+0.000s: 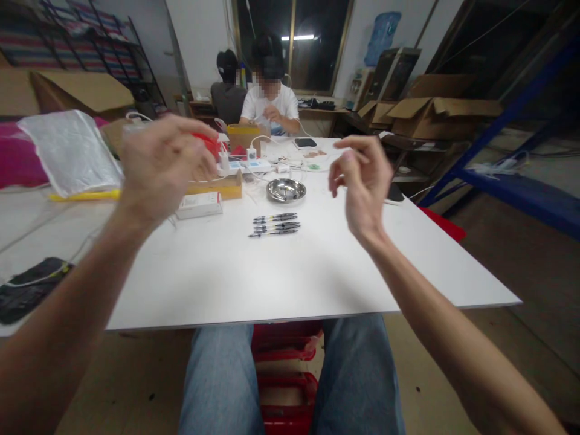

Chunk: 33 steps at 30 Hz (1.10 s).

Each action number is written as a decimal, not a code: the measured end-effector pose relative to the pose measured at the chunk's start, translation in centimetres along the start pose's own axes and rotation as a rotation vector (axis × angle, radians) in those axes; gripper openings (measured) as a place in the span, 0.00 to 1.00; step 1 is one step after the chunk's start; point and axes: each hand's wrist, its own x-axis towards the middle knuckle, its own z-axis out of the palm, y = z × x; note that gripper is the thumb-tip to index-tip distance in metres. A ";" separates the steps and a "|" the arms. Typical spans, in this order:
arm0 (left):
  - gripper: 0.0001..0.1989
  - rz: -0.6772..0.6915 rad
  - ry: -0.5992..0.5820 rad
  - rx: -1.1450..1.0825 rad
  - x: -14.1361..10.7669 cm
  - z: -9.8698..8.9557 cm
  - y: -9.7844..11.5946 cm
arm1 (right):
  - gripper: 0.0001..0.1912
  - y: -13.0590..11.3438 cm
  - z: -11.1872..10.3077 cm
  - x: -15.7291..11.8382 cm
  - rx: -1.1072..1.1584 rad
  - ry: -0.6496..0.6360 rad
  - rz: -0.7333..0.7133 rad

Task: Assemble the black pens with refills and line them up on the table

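Observation:
My left hand (pixel 165 160) is raised above the left part of the white table (pixel 217 278), blurred by motion. Its fingers are loosely bent and apart, and I see nothing held in them. To the right, my right hand (pixel 362 181) hovers in the air with curled, separated fingers and holds nothing. Between the two hands, several pens (pixel 275 225) lie side by side on the tabletop. Just behind the pens rests a shiny round metal dish (pixel 286 190) with small dark pieces inside, too small to name. A white box (pixel 199 205) lies near my left wrist.
A power strip (pixel 247 166) with plugs and cables sits behind the dish, beside a yellow cardboard tray (pixel 231 186). A phone (pixel 305 142) lies farther back. A person (pixel 272 109) sits across the table. Left are a plastic bag (pixel 70 151) and black pouch (pixel 29 287).

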 end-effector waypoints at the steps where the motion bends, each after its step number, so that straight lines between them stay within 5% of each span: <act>1: 0.16 0.010 -0.047 -0.033 0.1 1.7 -0.5 | 0.09 2.1 1.0 -0.3 -0.042 -0.013 0.021; 6: 0.11 0.058 -0.222 0.001 -1.3 10.8 -4.9 | 0.10 11.7 3.1 -3.1 -0.271 -0.033 0.072; 9: 0.12 0.104 -0.218 0.077 -3.1 13.5 -7.3 | 0.12 14.3 2.3 -5.5 -0.374 -0.135 0.037; 13: 0.13 0.135 -0.273 0.192 -4.9 14.0 -8.7 | 0.16 15.6 1.2 -7.4 -0.526 -0.427 0.034; 18: 0.12 0.114 -0.399 0.239 -5.6 13.5 -8.7 | 0.10 15.8 1.2 -7.1 -0.593 -0.475 0.074; 23: 0.07 0.128 -0.474 0.214 -5.9 13.6 -7.1 | 0.09 14.9 0.9 -6.8 -0.524 -0.678 0.039; 33: 0.06 0.152 -0.541 0.242 -6.7 14.2 -6.7 | 0.06 14.5 1.0 -7.3 -0.593 -0.718 0.033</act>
